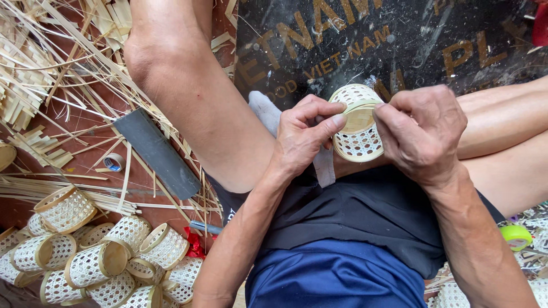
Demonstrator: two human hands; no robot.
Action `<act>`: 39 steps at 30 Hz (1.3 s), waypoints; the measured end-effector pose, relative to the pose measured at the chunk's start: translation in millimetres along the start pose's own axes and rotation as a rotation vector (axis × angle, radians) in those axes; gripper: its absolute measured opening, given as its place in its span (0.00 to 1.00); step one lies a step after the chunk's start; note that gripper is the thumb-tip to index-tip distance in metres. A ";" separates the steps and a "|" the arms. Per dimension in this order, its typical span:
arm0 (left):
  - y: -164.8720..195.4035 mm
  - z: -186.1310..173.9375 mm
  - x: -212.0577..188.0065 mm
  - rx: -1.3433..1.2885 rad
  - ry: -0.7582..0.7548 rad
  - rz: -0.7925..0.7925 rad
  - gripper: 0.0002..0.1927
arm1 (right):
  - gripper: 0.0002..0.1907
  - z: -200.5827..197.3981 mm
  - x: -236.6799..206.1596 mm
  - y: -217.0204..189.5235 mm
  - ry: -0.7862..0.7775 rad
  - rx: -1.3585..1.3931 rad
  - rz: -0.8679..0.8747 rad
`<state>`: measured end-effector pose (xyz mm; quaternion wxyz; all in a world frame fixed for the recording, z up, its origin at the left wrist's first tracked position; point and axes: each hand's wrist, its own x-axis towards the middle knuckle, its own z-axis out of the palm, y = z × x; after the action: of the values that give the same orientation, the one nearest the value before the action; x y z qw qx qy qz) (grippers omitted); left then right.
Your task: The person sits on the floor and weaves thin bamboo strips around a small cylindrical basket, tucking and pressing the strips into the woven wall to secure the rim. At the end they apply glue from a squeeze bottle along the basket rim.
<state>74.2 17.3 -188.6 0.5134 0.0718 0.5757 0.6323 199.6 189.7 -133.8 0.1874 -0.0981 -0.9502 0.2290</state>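
A small round woven basket [358, 126] of pale open lattice, with a flat bamboo band around its middle, rests over my lap between both hands. My left hand [303, 136] grips its left side, thumb and forefinger pinching the band. My right hand [421, 132] closes on the right side, fingertips pressed to the same band. A strip of white tape or cloth [325, 165] hangs down below my left hand.
Several finished woven baskets [97, 256] are piled at the lower left. Loose bamboo strips [51, 74] cover the red floor at the left. A dark flat blade [157, 151] and a tape roll [114, 162] lie there. A black printed board [388, 40] is ahead. A green tape roll [515, 235] sits at right.
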 end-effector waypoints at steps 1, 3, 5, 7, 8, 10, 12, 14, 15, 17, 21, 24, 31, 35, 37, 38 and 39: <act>0.0 -0.1 -0.3 0.011 -0.003 0.008 0.11 | 0.14 1.7 -3.2 -1.1 0.006 -0.010 0.005; -0.5 -0.3 -0.9 0.015 -0.010 0.011 0.11 | 0.16 4.2 -9.0 -3.2 0.032 -0.031 0.003; -1.0 -1.0 -1.1 0.007 -0.012 0.008 0.11 | 0.17 6.9 -12.8 -4.8 0.078 -0.048 -0.017; -1.5 -1.5 -0.9 -0.018 -0.017 0.007 0.12 | 0.16 9.0 -14.6 -5.2 0.065 -0.049 0.000; -1.6 -1.9 -0.3 -0.028 -0.021 0.013 0.12 | 0.15 9.9 -14.7 -4.7 0.064 -0.051 0.005; -1.5 -2.2 0.3 -0.026 -0.022 -0.001 0.12 | 0.14 11.2 -13.9 -2.6 0.060 -0.082 0.015; -0.9 -2.0 1.3 -0.017 -0.022 0.000 0.12 | 0.13 11.7 -11.7 0.7 0.056 -0.099 0.017; 0.3 -1.1 1.7 0.000 -0.017 0.006 0.11 | 0.12 11.1 -9.2 3.7 0.042 -0.097 0.017; 1.0 -0.5 1.9 0.006 -0.012 0.007 0.11 | 0.12 10.3 -7.8 5.4 0.022 -0.089 0.019; 2.6 1.2 1.9 0.015 -0.001 0.003 0.11 | 0.11 8.0 -5.0 7.7 -0.023 -0.072 0.025; 5.4 4.5 2.3 0.071 0.033 0.011 0.10 | 0.11 5.3 0.3 9.0 -0.051 -0.066 0.018; 6.8 5.4 3.1 0.077 0.040 0.025 0.09 | 0.11 5.6 2.5 10.3 -0.054 -0.048 0.017; 6.2 5.2 4.1 0.118 0.037 0.069 0.09 | 0.11 9.6 -0.8 6.3 -0.015 -0.066 0.057; 7.6 6.6 3.6 0.128 0.042 0.057 0.08 | 0.12 19.4 1.8 -17.6 0.058 -0.142 0.157; 10.7 7.5 3.4 0.129 0.034 0.059 0.08 | 0.11 22.6 4.1 -27.6 0.096 -0.133 0.206; 13.0 7.7 3.8 0.132 0.033 0.066 0.08 | 0.10 22.6 4.5 -29.9 0.120 -0.127 0.224; 15.5 8.3 3.4 0.194 0.033 0.123 0.09 | 0.09 20.8 3.2 -30.7 0.105 -0.081 0.227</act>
<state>69.5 28.1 -175.1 0.4548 0.1460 0.6371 0.6049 185.2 155.4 -135.4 0.2056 -0.2243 -0.9303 0.2047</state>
